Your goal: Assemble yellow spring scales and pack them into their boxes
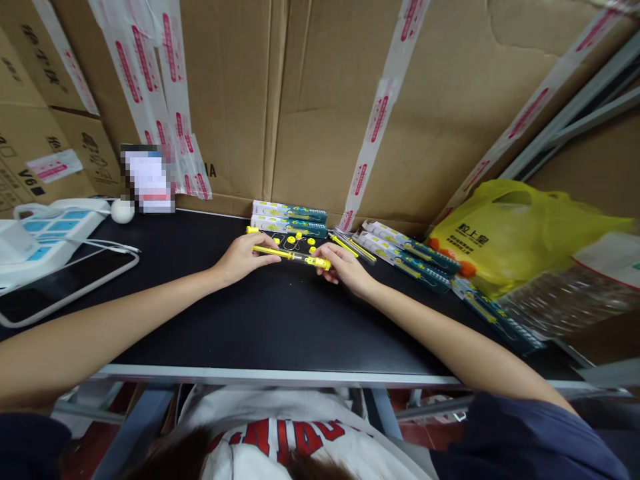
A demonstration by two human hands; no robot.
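Note:
My left hand (246,257) pinches the left end of a thin yellow stick-like device (285,254) above the black table. At its right end, my right hand (343,267) has its fingers closed round the thicker yellow part. The device lies nearly level between both hands, with a clear or dark section near its middle. Just behind it are several small yellow round parts (291,241) and thin wire pieces. Yellow sticks and metal springs or rods (353,246) lie behind my right hand.
Slim printed boxes (289,223) lie at the back, with more (407,259) to the right. A yellow plastic bag (520,233) and a clear bottle-like plastic item (570,300) stand at right. A power strip (60,233), a phone (65,283) and a propped screen (149,180) are at left.

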